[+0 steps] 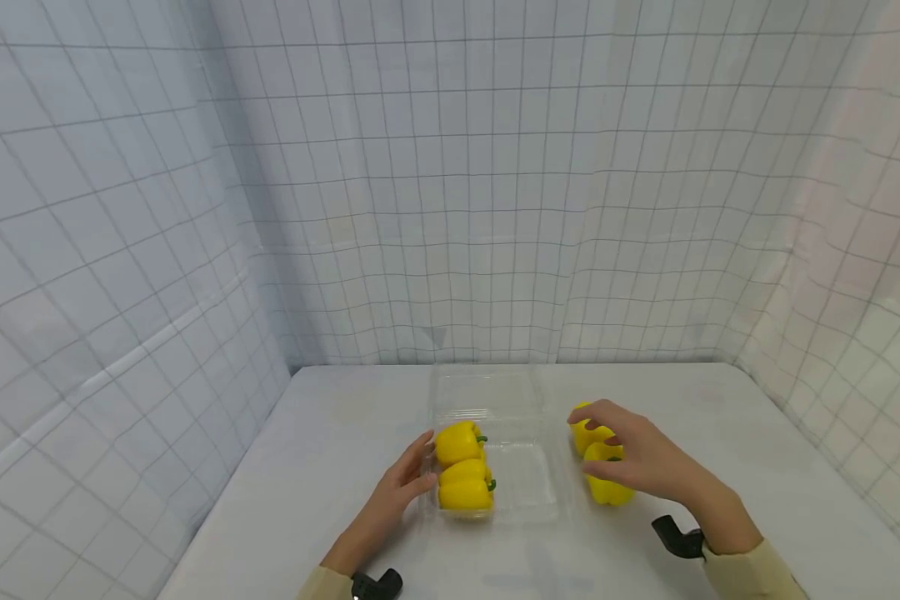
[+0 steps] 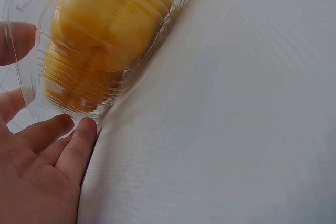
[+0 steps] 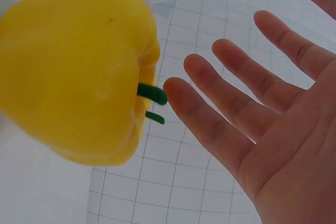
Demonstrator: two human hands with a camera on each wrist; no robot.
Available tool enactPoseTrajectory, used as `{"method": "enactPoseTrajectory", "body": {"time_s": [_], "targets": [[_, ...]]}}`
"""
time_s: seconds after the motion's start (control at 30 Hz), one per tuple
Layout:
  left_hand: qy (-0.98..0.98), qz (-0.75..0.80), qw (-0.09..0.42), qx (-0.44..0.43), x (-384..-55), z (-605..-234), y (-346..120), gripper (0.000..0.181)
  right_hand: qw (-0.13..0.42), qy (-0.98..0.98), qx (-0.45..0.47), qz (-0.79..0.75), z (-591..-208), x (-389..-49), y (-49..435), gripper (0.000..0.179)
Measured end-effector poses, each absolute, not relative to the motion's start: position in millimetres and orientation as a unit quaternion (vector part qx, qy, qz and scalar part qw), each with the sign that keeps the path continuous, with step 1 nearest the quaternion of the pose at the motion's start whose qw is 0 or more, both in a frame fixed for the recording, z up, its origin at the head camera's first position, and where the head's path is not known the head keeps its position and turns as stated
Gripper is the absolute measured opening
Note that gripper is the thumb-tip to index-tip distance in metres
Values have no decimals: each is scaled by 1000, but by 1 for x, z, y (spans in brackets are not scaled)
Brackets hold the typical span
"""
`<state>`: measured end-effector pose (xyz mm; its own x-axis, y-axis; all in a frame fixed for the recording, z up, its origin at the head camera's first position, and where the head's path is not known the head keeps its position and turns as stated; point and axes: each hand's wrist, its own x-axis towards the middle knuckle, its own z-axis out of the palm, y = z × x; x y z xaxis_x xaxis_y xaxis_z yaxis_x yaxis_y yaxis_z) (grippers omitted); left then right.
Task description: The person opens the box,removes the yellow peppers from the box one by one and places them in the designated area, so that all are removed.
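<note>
Two yellow bell peppers (image 1: 465,492) lie in the left half of a clear plastic clamshell box (image 1: 523,475), its lid (image 1: 486,392) laid back behind it. My left hand (image 1: 401,479) is at the box's left side, relaxed fingers resting against the outer wall and rim. In the left wrist view, peppers (image 2: 110,19) show through the ribbed plastic. To the right of the box, two more yellow peppers (image 1: 609,492) sit one behind the other on the table. Over them is my right hand (image 1: 641,454), fingers spread and holding nothing. A green-stemmed pepper (image 3: 79,72) is right by its fingertips.
A white table (image 1: 307,492) carries the box and peppers. White grid-patterned sheets (image 1: 495,183) hang behind the table and on both sides. Black camera mounts (image 1: 677,537) are on both wrists, beside pale sleeves.
</note>
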<state>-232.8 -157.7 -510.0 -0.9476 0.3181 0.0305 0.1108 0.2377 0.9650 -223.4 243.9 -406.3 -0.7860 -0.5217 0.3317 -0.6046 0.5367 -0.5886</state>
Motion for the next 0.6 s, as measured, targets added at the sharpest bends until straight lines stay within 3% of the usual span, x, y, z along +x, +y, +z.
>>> {"method": "enactPoseTrajectory", "body": {"time_s": [0.6], "targets": [[777, 607, 93, 140, -232, -509, -159, 71, 8, -870, 333, 363, -405, -228, 193, 52]]}}
